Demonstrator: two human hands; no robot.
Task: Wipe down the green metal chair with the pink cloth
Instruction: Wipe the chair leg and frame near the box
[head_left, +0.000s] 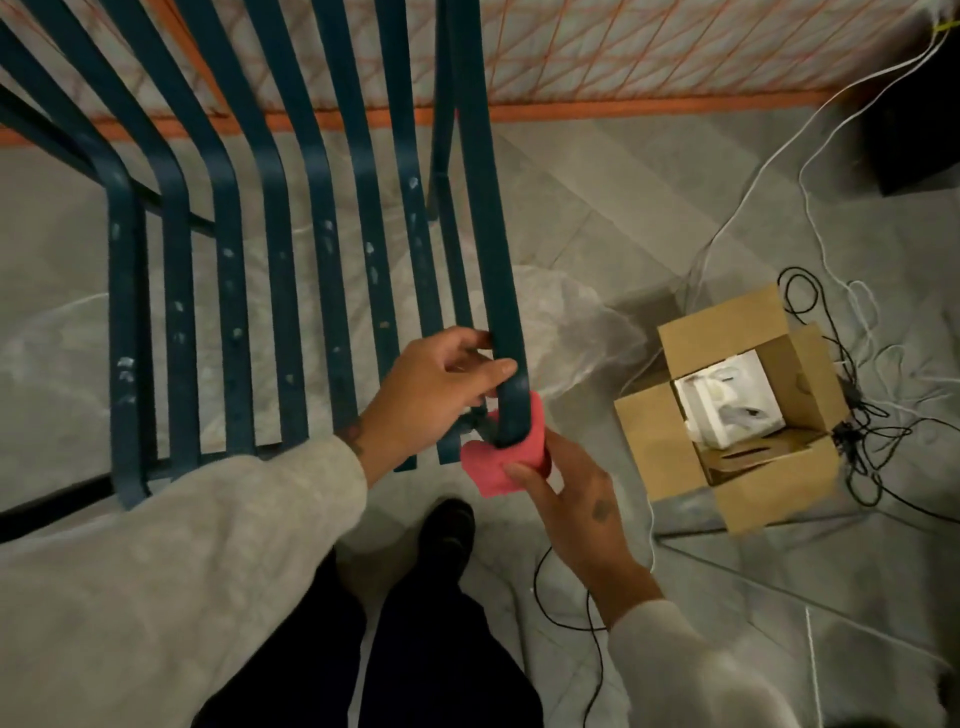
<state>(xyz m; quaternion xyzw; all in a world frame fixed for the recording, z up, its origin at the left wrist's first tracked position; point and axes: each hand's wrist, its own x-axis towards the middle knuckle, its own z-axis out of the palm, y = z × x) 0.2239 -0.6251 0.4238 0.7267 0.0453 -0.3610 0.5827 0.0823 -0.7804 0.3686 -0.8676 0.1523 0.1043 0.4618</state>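
The green metal chair fills the upper left, its seat made of long slats with pale smudges on them. My left hand grips the front end of the chair's right arm bar, thumb over the bar. The pink cloth is wrapped around the lower curved end of that same bar, just below my left hand. My right hand holds the cloth from below and the right, fingers pinching it against the bar.
An open cardboard box with white packaging inside sits on the grey floor to the right. Black and white cables trail around it. An orange-edged mattress lies behind. My dark shoe stands below the chair.
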